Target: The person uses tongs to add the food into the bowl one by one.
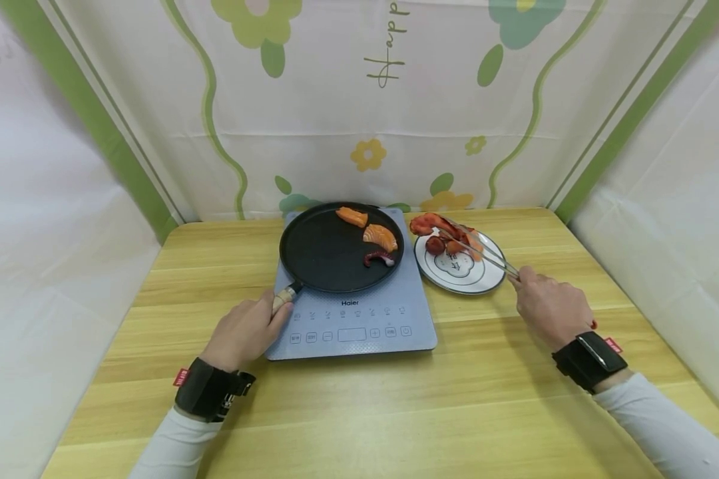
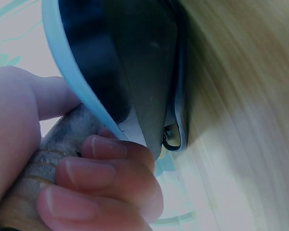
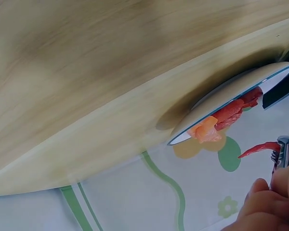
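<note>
My left hand (image 1: pixel 247 330) grips the wood-look handle (image 2: pixel 41 161) of a black flat frying pan (image 1: pixel 326 256). Its fingers curl round the handle in the left wrist view. Inside the pan, toward the right, lie two orange salmon pieces (image 1: pixel 380 237) and a dark red tentacle piece (image 1: pixel 379 258). My right hand (image 1: pixel 552 307) holds metal tongs (image 1: pixel 498 264), which reach over a white plate (image 1: pixel 463 283). A bright red, lumpy food piece (image 1: pixel 427 223) is at the tong tips, above the plate. Red and orange food pieces (image 3: pixel 226 115) lie on the plate.
Under the pan is a grey-blue Haier induction cooker (image 1: pixel 352 334) with touch keys along its front. The plate stands close to its right edge. Everything rests on a wooden table (image 1: pixel 359 412), with a flower-patterned white cloth (image 1: pixel 317 120) behind and at the sides.
</note>
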